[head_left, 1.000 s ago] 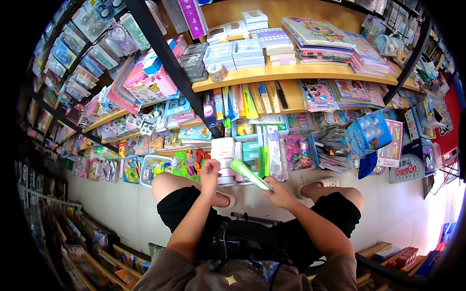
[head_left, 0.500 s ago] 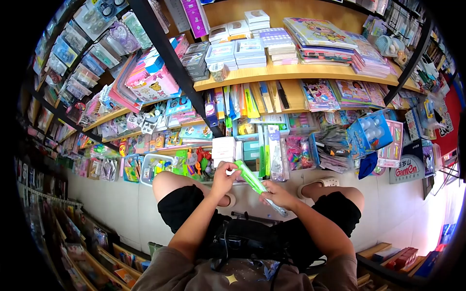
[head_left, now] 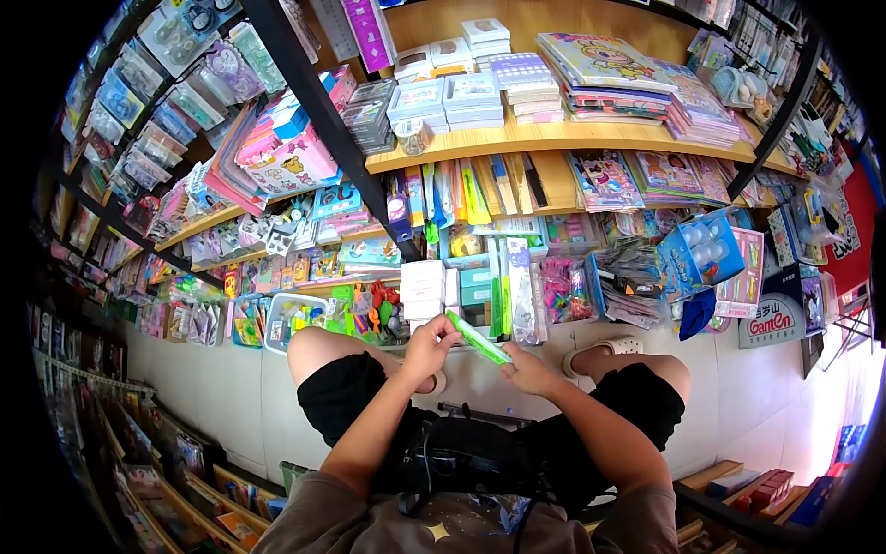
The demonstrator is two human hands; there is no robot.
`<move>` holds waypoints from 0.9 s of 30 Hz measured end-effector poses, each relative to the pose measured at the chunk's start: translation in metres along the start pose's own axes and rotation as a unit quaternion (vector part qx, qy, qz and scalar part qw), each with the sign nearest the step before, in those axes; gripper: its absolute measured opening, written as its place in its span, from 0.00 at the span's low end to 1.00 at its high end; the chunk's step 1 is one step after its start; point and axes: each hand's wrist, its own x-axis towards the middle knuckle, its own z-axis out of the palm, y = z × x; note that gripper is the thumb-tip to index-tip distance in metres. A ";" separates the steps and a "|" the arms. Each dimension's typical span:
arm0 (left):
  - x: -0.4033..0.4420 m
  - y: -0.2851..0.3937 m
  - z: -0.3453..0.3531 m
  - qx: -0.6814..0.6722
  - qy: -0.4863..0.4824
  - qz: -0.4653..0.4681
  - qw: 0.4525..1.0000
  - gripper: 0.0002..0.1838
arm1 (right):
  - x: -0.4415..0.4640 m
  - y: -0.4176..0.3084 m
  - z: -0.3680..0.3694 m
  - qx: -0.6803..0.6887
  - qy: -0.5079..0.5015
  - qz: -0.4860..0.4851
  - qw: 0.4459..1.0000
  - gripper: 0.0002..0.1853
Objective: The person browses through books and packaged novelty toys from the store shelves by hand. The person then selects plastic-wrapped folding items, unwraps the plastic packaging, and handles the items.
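Note:
Between my two hands is a slim, bright green packet (head_left: 477, 338) with white patches, slanting down to the right; its exact kind is not clear. My left hand (head_left: 430, 343) pinches its upper end between thumb and fingers. The lower end is gripped by my right hand (head_left: 532, 371), whose fingers hide that tip. Just beyond the packet, similar long green and white packets (head_left: 500, 288) stand upright in a bin. White boxes (head_left: 424, 281) are stacked close in front of my left hand.
A wooden shelf (head_left: 544, 138) carries boxes and a pile of picture books (head_left: 604, 69). Low down are a tub of colourful toys (head_left: 297, 323), a bin of dark packets (head_left: 630, 277) and a blue box (head_left: 706, 252). A black shelf post (head_left: 323, 111) rises at left.
The packet has turned in my hands and looks narrower. Its clear plastic tail, earlier sticking out below my right hand, no longer shows. My right hand has shifted slightly.

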 end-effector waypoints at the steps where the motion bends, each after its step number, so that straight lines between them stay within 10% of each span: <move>1: 0.001 -0.001 0.000 -0.009 -0.006 0.000 1.000 0.08 | -0.002 -0.004 -0.002 -0.001 -0.003 0.004 1.000 0.18; 7: 0.011 -0.004 -0.015 -0.131 0.011 -0.025 0.991 0.11 | -0.001 -0.004 0.001 -0.004 0.052 -0.103 0.993 0.11; 13: 0.017 -0.004 -0.020 -0.198 0.176 -0.025 0.964 0.08 | -0.007 -0.024 -0.009 0.201 -0.038 0.021 0.979 0.09; 18: 0.009 0.020 -0.007 -0.171 0.009 -0.011 0.985 0.15 | -0.007 -0.031 -0.010 0.255 -0.094 0.006 0.962 0.05; 27: 0.012 0.032 0.013 -0.042 -0.016 -0.004 0.999 0.12 | -0.007 -0.031 -0.008 0.269 -0.057 0.015 0.961 0.08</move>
